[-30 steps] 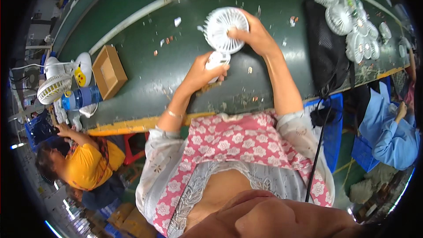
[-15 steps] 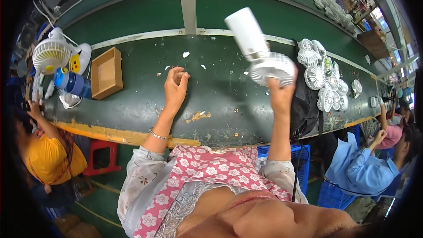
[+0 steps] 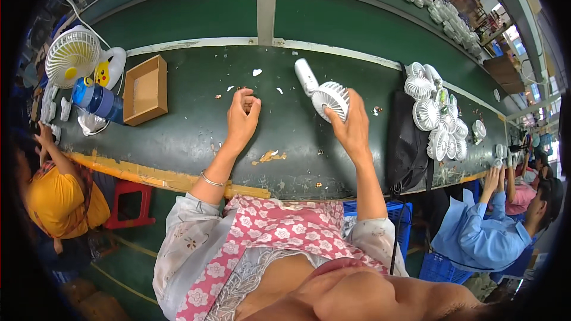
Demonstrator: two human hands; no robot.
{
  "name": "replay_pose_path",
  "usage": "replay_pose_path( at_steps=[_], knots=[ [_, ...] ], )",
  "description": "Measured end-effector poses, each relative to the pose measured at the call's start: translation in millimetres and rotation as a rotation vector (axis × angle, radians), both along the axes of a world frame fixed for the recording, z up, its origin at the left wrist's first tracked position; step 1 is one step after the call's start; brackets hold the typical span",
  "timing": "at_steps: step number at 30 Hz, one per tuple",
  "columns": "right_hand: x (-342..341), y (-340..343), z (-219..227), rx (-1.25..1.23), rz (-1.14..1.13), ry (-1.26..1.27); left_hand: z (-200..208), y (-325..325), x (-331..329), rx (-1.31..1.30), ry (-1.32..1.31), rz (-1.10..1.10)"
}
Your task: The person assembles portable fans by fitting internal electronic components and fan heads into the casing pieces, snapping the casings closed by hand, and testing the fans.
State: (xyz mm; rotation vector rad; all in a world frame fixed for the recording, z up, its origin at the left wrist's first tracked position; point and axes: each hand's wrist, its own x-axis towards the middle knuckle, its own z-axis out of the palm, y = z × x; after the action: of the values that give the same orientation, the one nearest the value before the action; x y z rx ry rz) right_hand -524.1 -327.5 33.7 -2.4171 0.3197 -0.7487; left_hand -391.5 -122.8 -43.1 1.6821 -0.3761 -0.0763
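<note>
My right hand [image 3: 352, 125] grips a white handheld fan [image 3: 331, 100] by its round head. The thumb lies across the grille, with the fingers along the far rim. The fan's stubby white handle points away and to the left, above the dark green bench [image 3: 291, 160]. My left hand [image 3: 242, 117] hovers over or rests on the bench, left of the fan; I cannot tell which. Its fingers are loosely curled, with a gap between thumb and forefinger, and I see nothing in it.
On the right lie a black bag [image 3: 405, 142] and a cluster of white fans [image 3: 439, 113]. At left stand a cardboard box [image 3: 146, 92], a blue bottle [image 3: 98, 101] and a larger fan [image 3: 72, 58]. Small scraps dot the bench. Co-workers sit on both sides.
My right hand has brought the fan left and tilted it, so its handle now looks shorter and its grille faces more toward me. The left hand stays nearly in place.
</note>
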Motion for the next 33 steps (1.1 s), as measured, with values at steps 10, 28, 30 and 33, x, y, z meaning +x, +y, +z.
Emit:
replay_pose_path(
  at_steps=[10,28,30,33],
  knots=[
    [-10,7,25,0.188,0.023,-0.172,12,0,1,0.051,-0.003,-0.037],
    [-33,7,38,0.157,-0.027,-0.328,6,0,2,0.066,-0.058,-0.022],
    [-36,3,12,0.107,-0.019,-0.39,9,-3,4,0.069,-0.063,-0.044],
    [-37,-2,25,0.065,0.116,0.331,10,-4,5,0.092,-0.068,-0.028]
  ],
)
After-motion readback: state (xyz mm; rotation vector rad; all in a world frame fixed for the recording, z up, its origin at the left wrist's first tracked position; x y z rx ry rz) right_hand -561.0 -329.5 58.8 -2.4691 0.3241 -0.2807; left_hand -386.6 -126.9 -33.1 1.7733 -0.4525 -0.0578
